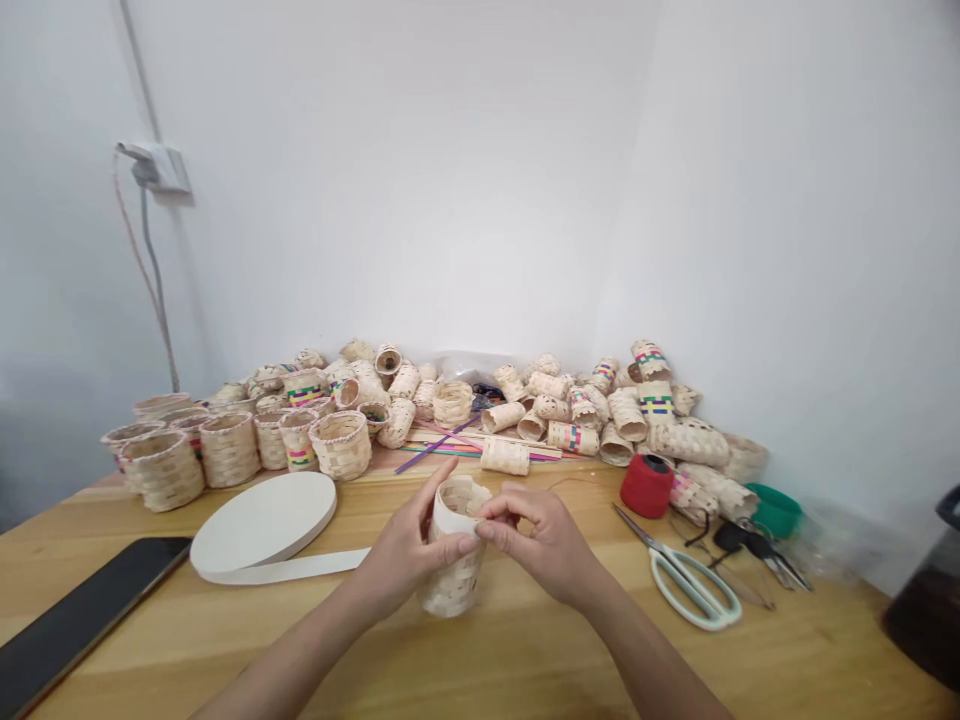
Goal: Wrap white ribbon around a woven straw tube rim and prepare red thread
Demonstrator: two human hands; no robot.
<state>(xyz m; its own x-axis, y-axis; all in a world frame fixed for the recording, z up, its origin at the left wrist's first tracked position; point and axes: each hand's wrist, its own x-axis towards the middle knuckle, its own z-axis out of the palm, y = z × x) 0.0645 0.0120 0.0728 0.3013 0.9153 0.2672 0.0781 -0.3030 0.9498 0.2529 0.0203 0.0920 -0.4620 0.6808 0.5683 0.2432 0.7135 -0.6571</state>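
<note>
A small woven basket (452,592) of pale strips stands on the table between my hands. My left hand (416,545) wraps its left side, with the thumb across the front near the rim. A white band (452,510) runs along the rim. My right hand (529,535) pinches at the rim's right front with thumb and fingertips, on what looks like the band. From a flat roll of white tape (266,518) at the left, a strip (315,568) runs behind my left hand, where its end is hidden.
Finished-looking baskets with braided rims (341,447) stand at back left; a heap of small woven baskets (551,408) lines the wall. Scissors (694,588), a red thread spool (646,487) and a green ring (776,510) lie right. A phone (86,615) lies left.
</note>
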